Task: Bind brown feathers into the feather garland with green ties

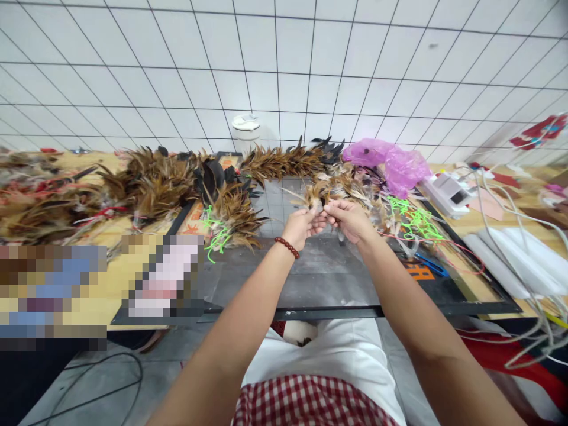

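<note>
Pinching feathers [316, 194], bare board [328, 275] toward front edge [328, 312]

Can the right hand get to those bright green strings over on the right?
Probably yes. The green strings lie in plain sight beyond the right hand, with only low feathers between. It seems busy beside the left hand, though, so it may need to come away first.

The wooden table [526, 196] carries brown feathers [155, 183] and a dark board [323, 278].

Brown feather tuft [316, 192], pale base, fanned tips, over dark board [328, 281].
</note>
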The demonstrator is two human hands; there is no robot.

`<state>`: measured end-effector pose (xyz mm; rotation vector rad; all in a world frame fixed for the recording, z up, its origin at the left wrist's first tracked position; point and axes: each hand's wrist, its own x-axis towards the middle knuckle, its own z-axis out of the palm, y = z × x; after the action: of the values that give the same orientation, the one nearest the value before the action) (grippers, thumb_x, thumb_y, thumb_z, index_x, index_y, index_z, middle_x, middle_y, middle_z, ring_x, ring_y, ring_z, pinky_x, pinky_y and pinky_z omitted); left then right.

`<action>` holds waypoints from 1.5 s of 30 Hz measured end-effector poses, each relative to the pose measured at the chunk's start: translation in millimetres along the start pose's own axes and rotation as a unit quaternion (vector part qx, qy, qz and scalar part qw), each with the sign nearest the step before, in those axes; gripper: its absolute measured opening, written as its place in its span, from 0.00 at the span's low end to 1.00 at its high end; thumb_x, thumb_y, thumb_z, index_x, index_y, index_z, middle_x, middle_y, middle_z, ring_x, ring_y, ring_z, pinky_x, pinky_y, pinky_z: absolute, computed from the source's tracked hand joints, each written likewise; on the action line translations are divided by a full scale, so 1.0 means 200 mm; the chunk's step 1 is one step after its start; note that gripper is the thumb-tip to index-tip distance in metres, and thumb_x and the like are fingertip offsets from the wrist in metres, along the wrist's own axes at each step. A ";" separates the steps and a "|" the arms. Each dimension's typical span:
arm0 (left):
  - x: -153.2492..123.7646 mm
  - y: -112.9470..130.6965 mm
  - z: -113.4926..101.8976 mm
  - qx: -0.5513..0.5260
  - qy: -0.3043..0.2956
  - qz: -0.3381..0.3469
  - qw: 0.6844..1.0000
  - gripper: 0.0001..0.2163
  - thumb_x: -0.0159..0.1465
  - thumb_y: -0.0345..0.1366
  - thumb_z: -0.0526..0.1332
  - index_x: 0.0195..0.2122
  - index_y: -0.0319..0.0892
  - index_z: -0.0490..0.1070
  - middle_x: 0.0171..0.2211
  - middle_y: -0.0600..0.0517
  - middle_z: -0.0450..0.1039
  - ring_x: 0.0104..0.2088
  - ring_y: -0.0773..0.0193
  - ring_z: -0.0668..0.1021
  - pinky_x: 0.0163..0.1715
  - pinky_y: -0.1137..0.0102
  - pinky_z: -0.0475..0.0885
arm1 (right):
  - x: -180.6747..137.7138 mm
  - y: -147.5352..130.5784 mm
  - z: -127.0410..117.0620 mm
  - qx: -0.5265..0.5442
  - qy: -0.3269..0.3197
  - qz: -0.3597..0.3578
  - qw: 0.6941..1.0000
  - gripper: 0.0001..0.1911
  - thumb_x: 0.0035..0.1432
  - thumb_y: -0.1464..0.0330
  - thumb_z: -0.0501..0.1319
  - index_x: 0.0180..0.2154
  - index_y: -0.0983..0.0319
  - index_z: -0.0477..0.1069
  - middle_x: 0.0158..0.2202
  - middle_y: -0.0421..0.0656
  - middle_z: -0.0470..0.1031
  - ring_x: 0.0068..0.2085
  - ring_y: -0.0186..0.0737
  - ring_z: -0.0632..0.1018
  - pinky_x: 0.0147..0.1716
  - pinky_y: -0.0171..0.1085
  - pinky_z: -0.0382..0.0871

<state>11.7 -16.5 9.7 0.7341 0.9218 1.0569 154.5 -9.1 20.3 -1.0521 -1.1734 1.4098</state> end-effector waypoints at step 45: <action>0.06 -0.01 -0.02 0.013 0.156 0.092 0.983 0.07 0.58 0.31 0.59 0.24 0.36 0.67 0.22 0.53 0.68 0.21 0.74 0.71 0.24 0.77 0.66 | 0.01 0.13 -0.01 -0.642 0.068 -0.276 0.712 0.10 0.62 0.67 0.52 0.35 0.60 0.71 0.36 0.44 0.75 0.41 0.42 0.69 0.43 0.43 0.49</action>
<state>10.7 -5.7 2.4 0.6961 1.1519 1.3508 151.8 -7.7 -4.8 -1.4332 -2.1702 -0.1691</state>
